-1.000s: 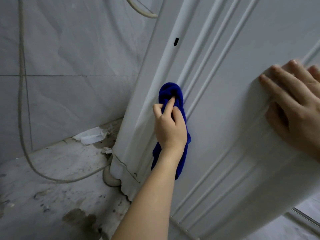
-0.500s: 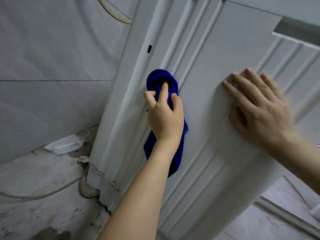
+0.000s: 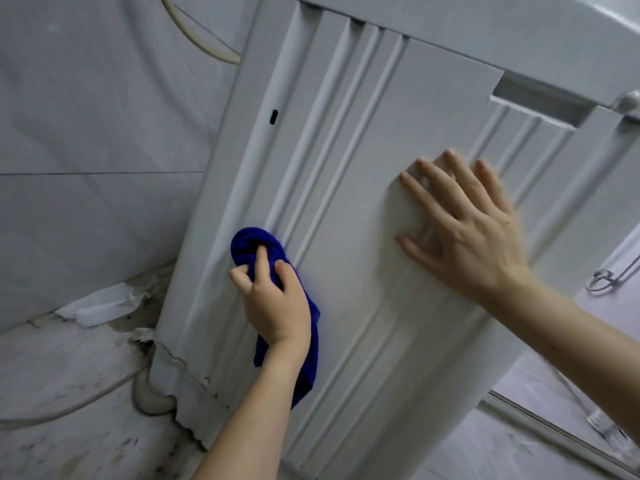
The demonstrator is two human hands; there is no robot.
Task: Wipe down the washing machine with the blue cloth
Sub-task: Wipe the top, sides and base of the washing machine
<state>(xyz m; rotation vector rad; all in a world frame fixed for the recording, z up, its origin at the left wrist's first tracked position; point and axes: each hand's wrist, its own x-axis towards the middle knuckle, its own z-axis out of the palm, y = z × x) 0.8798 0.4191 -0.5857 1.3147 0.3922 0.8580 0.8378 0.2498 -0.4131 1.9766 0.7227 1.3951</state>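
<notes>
Pressing against the ribbed white side panel of the washing machine (image 3: 363,202), the blue cloth (image 3: 252,245) sat bunched near the panel's left edge, its loose tail hanging down behind the wrist. The left hand (image 3: 273,303) was closed around the cloth, fingers curled into its folds. The right hand (image 3: 467,233) lay flat and spread on the panel, well apart from the cloth. Left of the machine stood a grey tiled wall (image 3: 86,133), with a hose (image 3: 69,407) trailing across the stained floor (image 3: 62,441).
</notes>
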